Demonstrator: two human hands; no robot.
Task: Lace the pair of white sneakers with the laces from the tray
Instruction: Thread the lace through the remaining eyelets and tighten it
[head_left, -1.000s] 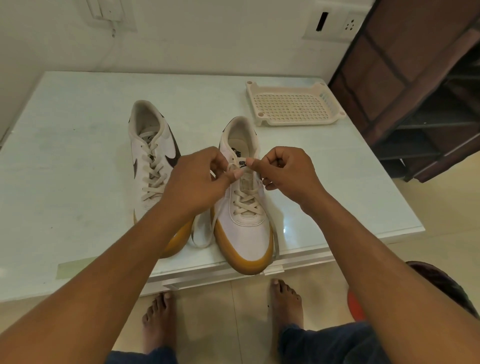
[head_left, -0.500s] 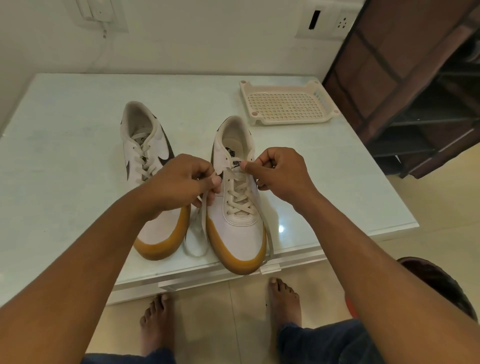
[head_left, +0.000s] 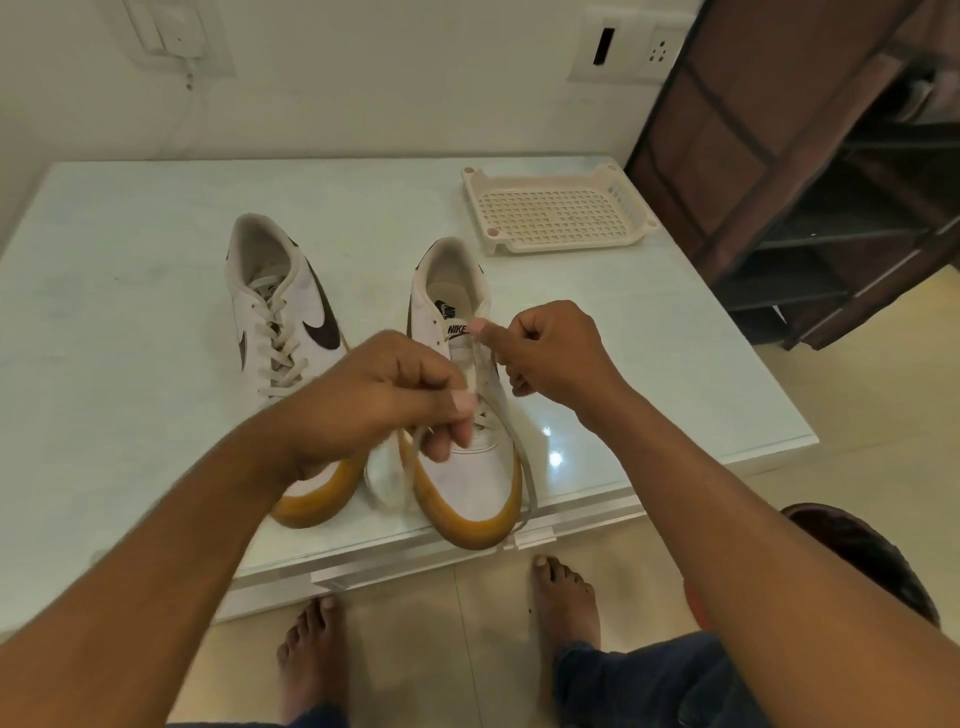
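Two white sneakers with tan soles stand side by side on the pale table (head_left: 130, 291), toes toward me. The left sneaker (head_left: 283, 317) has its lace threaded through. The right sneaker (head_left: 457, 415) holds a cream lace (head_left: 522, 457) whose loose ends trail past both sides of the toe. My left hand (head_left: 384, 400) hovers over its laced part and pinches one lace end. My right hand (head_left: 550, 353) sits by the tongue label and pinches the other end between thumb and forefinger.
A cream perforated plastic tray (head_left: 558, 213) lies at the back right of the table with nothing in it. A dark brown fabric rack (head_left: 810, 156) stands to the right. My bare feet (head_left: 563, 592) are under the table's front edge.
My left hand has pulled its lace end down and toward me, away from the tongue. My right hand stays by the tongue. The view has shifted slightly.
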